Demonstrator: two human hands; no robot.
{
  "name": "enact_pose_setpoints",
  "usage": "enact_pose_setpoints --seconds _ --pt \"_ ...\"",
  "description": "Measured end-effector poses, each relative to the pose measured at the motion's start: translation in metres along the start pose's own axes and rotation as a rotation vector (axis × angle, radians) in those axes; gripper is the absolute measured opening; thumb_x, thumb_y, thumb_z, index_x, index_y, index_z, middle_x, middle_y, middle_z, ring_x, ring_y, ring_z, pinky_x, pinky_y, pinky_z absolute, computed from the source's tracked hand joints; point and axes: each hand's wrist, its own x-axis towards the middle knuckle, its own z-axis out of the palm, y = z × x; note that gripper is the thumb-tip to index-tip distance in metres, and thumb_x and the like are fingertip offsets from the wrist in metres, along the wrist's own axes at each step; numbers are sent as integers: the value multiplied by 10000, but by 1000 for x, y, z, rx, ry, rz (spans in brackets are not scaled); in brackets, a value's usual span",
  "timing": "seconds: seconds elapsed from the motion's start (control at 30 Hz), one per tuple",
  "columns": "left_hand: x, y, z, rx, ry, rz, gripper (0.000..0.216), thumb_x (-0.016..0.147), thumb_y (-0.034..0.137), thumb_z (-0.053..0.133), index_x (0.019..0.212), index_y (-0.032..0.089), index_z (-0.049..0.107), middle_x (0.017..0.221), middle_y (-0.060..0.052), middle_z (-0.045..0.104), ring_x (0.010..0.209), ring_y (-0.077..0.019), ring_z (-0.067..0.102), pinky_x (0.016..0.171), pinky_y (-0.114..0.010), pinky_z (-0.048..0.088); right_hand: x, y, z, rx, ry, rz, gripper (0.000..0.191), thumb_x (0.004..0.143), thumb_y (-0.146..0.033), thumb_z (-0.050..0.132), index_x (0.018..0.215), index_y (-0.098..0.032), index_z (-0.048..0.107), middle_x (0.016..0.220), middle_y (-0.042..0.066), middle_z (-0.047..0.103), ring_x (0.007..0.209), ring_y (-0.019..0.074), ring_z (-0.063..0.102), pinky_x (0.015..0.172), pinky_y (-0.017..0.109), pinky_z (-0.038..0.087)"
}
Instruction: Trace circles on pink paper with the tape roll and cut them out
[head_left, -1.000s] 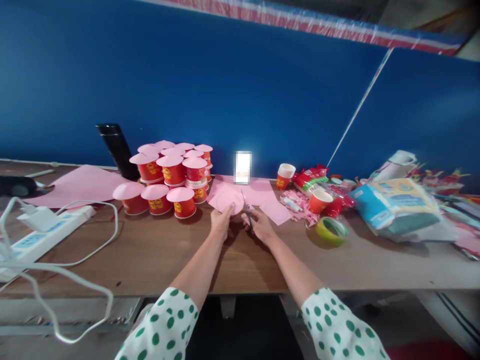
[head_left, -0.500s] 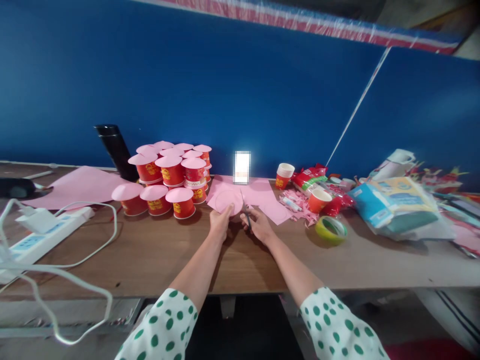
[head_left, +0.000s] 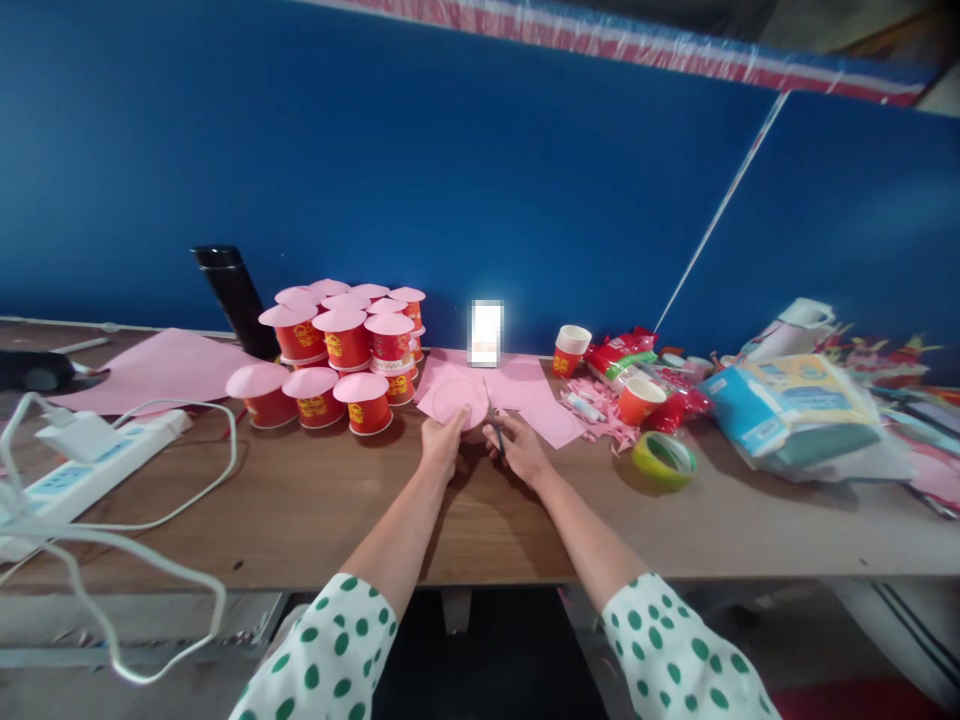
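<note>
My left hand [head_left: 442, 445] is closed on the near edge of a pink paper piece [head_left: 459, 398] with a round shape on it, held just above the wooden table [head_left: 315, 510]. My right hand [head_left: 519, 448] grips a small pair of scissors [head_left: 493, 417] whose blades point up along the right side of that paper. More pink paper sheets [head_left: 536, 400] lie flat behind the hands. To the left stands a cluster of several red paper cups capped with pink paper discs [head_left: 341, 355].
A white power strip [head_left: 90, 470] with cables lies at the left, beside a large pink sheet [head_left: 157, 368] and a black bottle [head_left: 234, 298]. Open red cups [head_left: 571, 350], pink scraps, a green tape roll [head_left: 663, 458] and plastic packages [head_left: 795, 415] crowd the right. A lit phone [head_left: 487, 333] leans on the blue wall.
Hardly anything differs: both hands stay at the pink paper, with only slight shifts of the scissors and the paper's edge.
</note>
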Motion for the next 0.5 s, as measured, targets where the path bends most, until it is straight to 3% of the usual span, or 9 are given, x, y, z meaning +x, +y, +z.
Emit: enact_pose_setpoints --seconds 0.33,0.5 --pt "-4 6 4 -7 10 -6 472 510 359 793 855 62 672 694 -86 674 579 -153 623 539 -255 492 -2 -2 3 68 69 24 364 691 -438 639 935 -170 606 553 -24 544 408 112 505 330 209 394" --pt "-7 8 4 -9 28 -24 416 505 350 783 792 72 668 583 -41 636 498 -131 583 458 -226 449 2 -1 3 92 199 -17 459 717 -476 603 1063 -208 465 590 -46 551 440 118 529 321 172 320"
